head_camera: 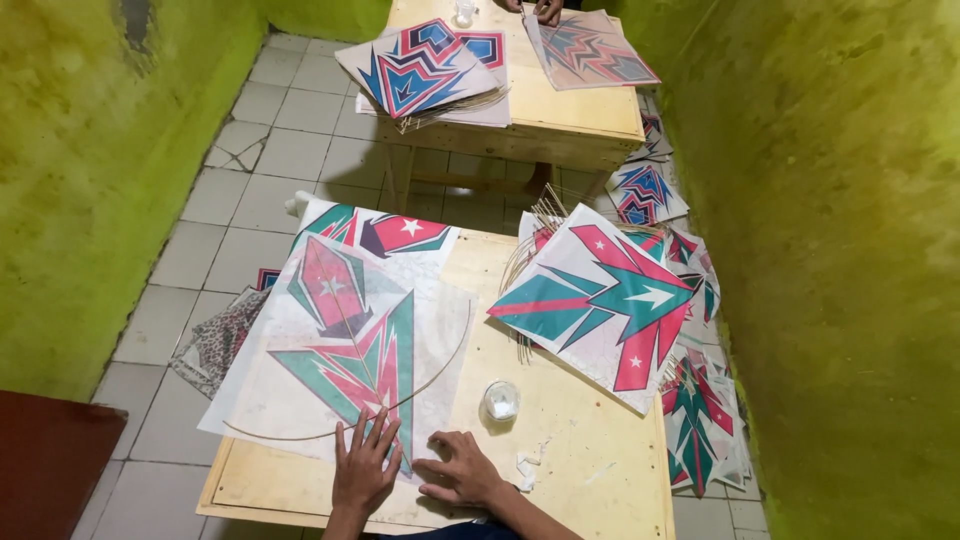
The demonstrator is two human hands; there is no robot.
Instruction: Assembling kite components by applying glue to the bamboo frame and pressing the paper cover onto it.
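Observation:
A paper kite (pixel 345 345) printed in teal, red and white lies face down on the wooden table (pixel 590 450), with a thin bamboo spine and a bowed cross stick on it. My left hand (pixel 362 465) presses flat, fingers spread, on the kite's near corner. My right hand (pixel 458 468) rests just to the right at the kite's edge, fingers bent onto the paper. A small clear glue cup (pixel 501 400) stands close to my right hand.
A stack of finished kites (pixel 605 300) with bamboo sticks lies on the table's right side. More kites (pixel 700 410) lean against the green wall on the right. Another person's hands (pixel 535 8) work at a second table (pixel 560 110) beyond, with kite stacks (pixel 420 65).

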